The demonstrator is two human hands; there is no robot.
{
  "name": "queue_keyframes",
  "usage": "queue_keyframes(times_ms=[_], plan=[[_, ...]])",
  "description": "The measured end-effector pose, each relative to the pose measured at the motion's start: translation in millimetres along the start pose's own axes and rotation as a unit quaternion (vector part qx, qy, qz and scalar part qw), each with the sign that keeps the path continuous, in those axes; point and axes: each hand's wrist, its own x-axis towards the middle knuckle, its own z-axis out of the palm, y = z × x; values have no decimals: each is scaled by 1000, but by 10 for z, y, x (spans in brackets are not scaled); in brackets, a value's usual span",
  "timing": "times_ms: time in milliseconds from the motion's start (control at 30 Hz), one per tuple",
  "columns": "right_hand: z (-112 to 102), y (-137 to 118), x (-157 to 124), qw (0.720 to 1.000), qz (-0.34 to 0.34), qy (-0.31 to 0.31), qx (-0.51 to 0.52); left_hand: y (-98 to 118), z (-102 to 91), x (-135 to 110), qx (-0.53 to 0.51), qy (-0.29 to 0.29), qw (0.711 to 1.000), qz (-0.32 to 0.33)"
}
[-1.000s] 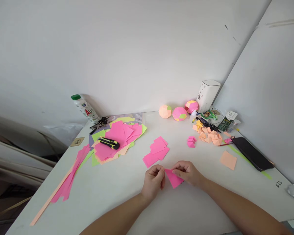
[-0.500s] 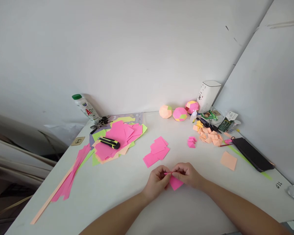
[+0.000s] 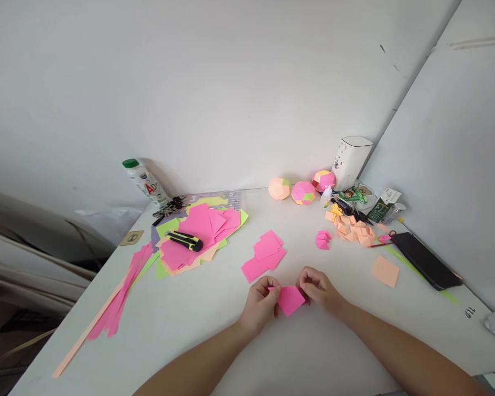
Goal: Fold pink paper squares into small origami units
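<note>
A pink paper square (image 3: pixel 291 301) is between my two hands above the near part of the table. My left hand (image 3: pixel 260 301) pinches its left edge, with the thumb on top. At the right edge, my right hand (image 3: pixel 319 291) has its fingers curled against the paper, some of the fingertips hidden behind it. Just beyond my hands lie several loose pink squares (image 3: pixel 268 254), overlapping one another. Small folded pink pieces (image 3: pixel 323 240) sit farther back to the right, beside a heap of folded peach pieces (image 3: pixel 355 230).
Left: a paper pile (image 3: pixel 202 228) with a utility knife (image 3: pixel 184 240), paper strips (image 3: pixel 119 297), keys (image 3: pixel 171 205) and a white bottle (image 3: pixel 146 181). Back: paper balls (image 3: pixel 303 192) and a white container (image 3: pixel 352 162). Right: a peach square (image 3: pixel 385 270) and a black case (image 3: pixel 424 259).
The pink square now lies flatter, showing more of its face. My right hand has shifted from the middle of its top edge to the right edge, away from my left hand.
</note>
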Motion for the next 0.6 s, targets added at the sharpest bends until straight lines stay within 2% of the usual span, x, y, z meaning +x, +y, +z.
queue_keyframes(times_ms=[133, 300, 433, 600], plan=[[10, 2, -3, 1000, -8, -5, 4, 19, 2, -3, 2, -11, 1000, -5], [58, 11, -10, 990, -29, -60, -125, 24, 13, -26, 60, -61, 996, -7], [74, 20, -17, 984, -36, -43, -170, 26, 26, -40, 88, -87, 992, 0], [48, 15, -23, 990, -29, -29, -135, 37, 22, -54, 70, -76, 995, -6]])
